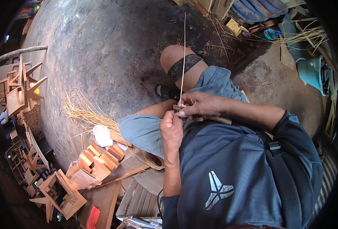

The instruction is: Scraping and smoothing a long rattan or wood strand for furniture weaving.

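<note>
In front of my chest, my left hand (171, 126) is closed, its fingertips pinched at the lower end of a long thin cane strip (184, 57). The pale strip rises away from me, across a dark band (185, 65) around my raised knee. My right hand (199, 105) meets the left one and is wrapped around a short knife-like tool with a wooden handle (219, 120). The tool's other end lies against the strip between my fingers; its blade, if any, is hidden. Thumb and fingers cover the exact contact.
A bundle of loose cane strips (87, 110) lies on the floor to my left, by a white cloth (102, 135). Wooden blocks (100, 162) and small wooden frames (64, 194) stand nearer. At right are a turquoise bucket (310, 74), a tape roll (270, 34) and more cane (306, 36).
</note>
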A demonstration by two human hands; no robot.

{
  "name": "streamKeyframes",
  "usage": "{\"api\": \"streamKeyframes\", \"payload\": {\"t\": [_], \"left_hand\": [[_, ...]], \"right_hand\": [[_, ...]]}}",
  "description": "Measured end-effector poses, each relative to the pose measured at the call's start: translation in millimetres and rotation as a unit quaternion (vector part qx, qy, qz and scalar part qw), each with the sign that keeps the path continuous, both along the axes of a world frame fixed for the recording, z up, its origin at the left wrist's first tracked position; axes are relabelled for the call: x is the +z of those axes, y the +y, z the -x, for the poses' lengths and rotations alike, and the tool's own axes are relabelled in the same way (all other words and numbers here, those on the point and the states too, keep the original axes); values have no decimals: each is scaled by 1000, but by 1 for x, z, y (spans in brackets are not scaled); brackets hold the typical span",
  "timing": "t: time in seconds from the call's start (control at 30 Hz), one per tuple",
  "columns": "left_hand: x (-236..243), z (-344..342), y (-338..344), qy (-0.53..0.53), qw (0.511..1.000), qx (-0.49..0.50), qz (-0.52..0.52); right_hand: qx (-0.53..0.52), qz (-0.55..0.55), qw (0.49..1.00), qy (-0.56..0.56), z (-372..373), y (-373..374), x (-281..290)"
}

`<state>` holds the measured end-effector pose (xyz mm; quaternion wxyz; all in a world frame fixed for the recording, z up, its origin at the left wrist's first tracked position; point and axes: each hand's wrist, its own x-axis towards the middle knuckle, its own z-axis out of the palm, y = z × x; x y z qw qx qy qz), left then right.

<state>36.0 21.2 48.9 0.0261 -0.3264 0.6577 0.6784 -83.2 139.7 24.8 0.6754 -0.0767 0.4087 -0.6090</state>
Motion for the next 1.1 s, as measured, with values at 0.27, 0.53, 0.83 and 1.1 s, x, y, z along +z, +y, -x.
{"api": "streamKeyframes", "payload": {"t": [0.27,0.53,0.83,1.1], "left_hand": [[18,-38,-2,-70,997,1,11],[8,-47,-2,-59,997,55,-17],[11,-55,-5,-50,998,8,26],[41,-83,-13,-86,996,16,15]], "right_hand": [[-11,-5,998,-59,20,3,4],[18,7,1000,-14,13,-1,10],[-1,0,997,-72,-3,-7,9],[-18,11,1000,-11,41,-3,6]]}}
